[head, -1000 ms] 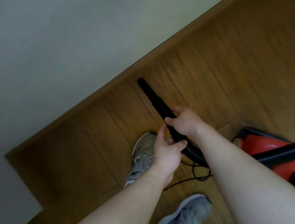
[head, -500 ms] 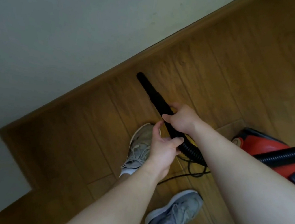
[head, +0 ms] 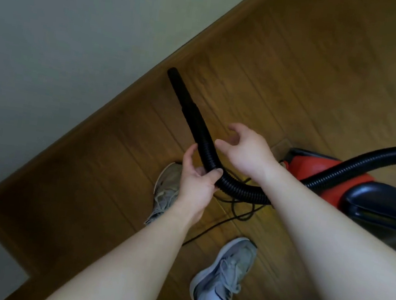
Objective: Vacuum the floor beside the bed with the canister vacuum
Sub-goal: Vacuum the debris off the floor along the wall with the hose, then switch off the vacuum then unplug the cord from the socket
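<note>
**Desk:** What room and floor have you got?

**Operator:** I'm looking down into a corner. A plain pale wall [head: 56, 28] fills the upper left of the frame. A brown skirting [head: 145, 84] runs diagonally from top centre to lower left, then steps round a jog at the lower left. The rest is a floor [head: 316, 77] of brown wood-look planks, dimly lit.

**Desk:** Where's the vacuum?

**Operator:** The red vacuum [head: 302, 163] sits on the floor at the right edge. Its ribbed black hose [head: 239, 191] arches from there down to frame centre. The black nozzle [head: 185, 102] points up-left, its tip close to the skirting. I can't tell whether that tip touches the planks. A thin cord [head: 216, 226] lies looped on the floor below the hose.

**Desk:** Hands?

**Operator:** My left hand [head: 195, 182] grips the hose at its bend, with fingers and thumb wrapped round it. My right hand [head: 247, 154] hovers just beside the hose with its fingers apart and half bent, holding nothing.

**Desk:** Feet?

**Operator:** The left shoe [head: 164, 191] shows under the left wrist. The right shoe [head: 223, 273] is at lower centre. Both are grey and on the planks.
</note>
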`<state>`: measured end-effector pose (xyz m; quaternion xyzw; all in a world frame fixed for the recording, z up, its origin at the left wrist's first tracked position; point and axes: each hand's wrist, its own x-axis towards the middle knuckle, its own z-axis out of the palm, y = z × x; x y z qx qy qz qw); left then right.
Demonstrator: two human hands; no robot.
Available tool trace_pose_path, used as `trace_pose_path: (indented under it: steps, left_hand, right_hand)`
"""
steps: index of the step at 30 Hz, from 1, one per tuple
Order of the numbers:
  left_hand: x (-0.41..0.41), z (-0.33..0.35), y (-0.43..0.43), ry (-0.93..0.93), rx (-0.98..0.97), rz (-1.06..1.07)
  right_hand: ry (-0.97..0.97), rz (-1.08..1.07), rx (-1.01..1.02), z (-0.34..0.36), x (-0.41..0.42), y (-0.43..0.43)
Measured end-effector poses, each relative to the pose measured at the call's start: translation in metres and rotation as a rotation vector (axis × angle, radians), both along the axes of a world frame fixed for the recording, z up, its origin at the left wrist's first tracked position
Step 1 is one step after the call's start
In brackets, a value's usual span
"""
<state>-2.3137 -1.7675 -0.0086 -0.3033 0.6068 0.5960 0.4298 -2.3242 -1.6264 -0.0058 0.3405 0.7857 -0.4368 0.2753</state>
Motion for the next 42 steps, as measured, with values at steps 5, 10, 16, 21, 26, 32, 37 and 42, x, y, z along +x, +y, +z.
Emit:
trace_pose_path:
  steps: [5, 10, 16, 21, 26, 32, 37, 42]
  left_hand:
    - [-0.005, 0.007, 0.004, 0.060, -0.013, -0.052]
    - [-0.005, 0.007, 0.006, 0.098, -0.023, -0.094]
    - [-0.004, 0.004, 0.006, 0.115, -0.053, -0.090]
    - [-0.001, -0.001, 0.006, 0.146, -0.070, -0.115]
    - [0.000, -0.006, 0.005, 0.153, -0.061, -0.112]
    - [0.000, -0.010, 0.006, 0.160, -0.054, -0.105]
    - [0.002, -0.010, 0.008, 0.162, -0.058, -0.092]
    - [0.009, -0.011, 0.009, 0.166, -0.070, -0.068]
  right_hand:
    - [0.073, -0.038, 0.107, 0.033, 0.032, 0.016]
    - [0.112, -0.112, 0.199, 0.058, 0.080, 0.027]
    - [0.040, -0.138, 0.322, 0.073, 0.147, 0.044]
    - [-0.094, -0.087, 0.381, 0.059, 0.185, 0.051]
    - [-0.173, 0.032, 0.406, 0.033, 0.197, 0.055]
    - [-0.194, 0.160, 0.408, 0.009, 0.203, 0.058]
    - [-0.251, 0.239, 0.444, -0.002, 0.203, 0.060]
    - [-0.334, 0.320, 0.473, -0.009, 0.200, 0.057]
